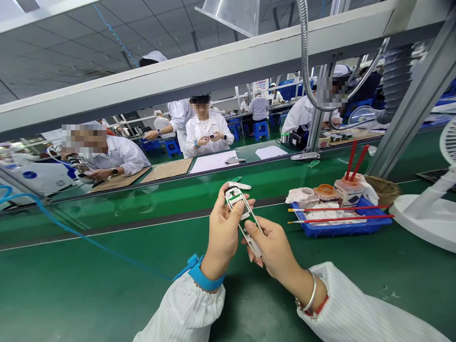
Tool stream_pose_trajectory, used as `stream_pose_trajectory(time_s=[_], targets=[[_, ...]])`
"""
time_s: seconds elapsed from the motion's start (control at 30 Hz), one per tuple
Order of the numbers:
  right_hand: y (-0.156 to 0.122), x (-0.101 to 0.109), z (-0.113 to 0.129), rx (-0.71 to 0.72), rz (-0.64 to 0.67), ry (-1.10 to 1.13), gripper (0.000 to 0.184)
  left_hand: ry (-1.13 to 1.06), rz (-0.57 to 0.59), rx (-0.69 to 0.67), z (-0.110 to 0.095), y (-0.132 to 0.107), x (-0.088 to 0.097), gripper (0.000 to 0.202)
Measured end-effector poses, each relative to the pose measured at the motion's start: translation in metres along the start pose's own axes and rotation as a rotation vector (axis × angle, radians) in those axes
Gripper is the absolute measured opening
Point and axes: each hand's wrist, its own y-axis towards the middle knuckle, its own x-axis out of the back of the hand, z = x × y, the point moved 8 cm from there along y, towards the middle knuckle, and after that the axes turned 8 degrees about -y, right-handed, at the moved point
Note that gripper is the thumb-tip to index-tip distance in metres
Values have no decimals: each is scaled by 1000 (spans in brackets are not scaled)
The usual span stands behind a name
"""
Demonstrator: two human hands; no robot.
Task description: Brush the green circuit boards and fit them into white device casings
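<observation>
Both my hands hold one long white plastic housing [243, 217] with a small green circuit board at its upper end, above the green bench top. My left hand [223, 232] grips the upper part, thumb pressed on the board side; a blue wrist strap [199, 274] with a blue coiled cord sits on that wrist. My right hand [272, 247] wraps its fingers round the lower end, thumb on the housing's face. A silver bangle and a red string circle the right wrist.
A blue tray [340, 228] with red-handled brushes, white pads and small jars stands right of my hands. A white fan base [423, 221] is at far right. Another white housing [239, 185] lies on the green conveyor belt [149, 199]. People in white coats work across the line.
</observation>
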Motion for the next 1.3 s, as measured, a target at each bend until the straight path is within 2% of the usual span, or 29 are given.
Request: stream_pose_trajectory(time_s=[0.13, 0.37, 0.5, 0.57, 0.77, 0.97, 1.3], targets=[[3, -3, 1, 5, 52, -22, 34, 37, -5, -2, 0, -2, -1, 59], [13, 2, 0, -22, 78, -145, 40, 65, 35, 97, 10, -2, -2, 74], [17, 7, 2, -39, 99, -177, 41, 120, 123, 153, 11, -1, -8, 42], [17, 7, 6, -14, 106, -189, 40, 151, 135, 145, 7, -2, -9, 34], [11, 5, 18, 69, 107, -159, 33, 223, 130, 172, 5, -6, -10, 35], [7, 2, 16, 92, 105, -132, 32, 211, 182, 167, 4, -10, -13, 36], [14, 1, -8, -54, 26, -86, 30, 214, 56, 251, 27, 7, 6, 31]])
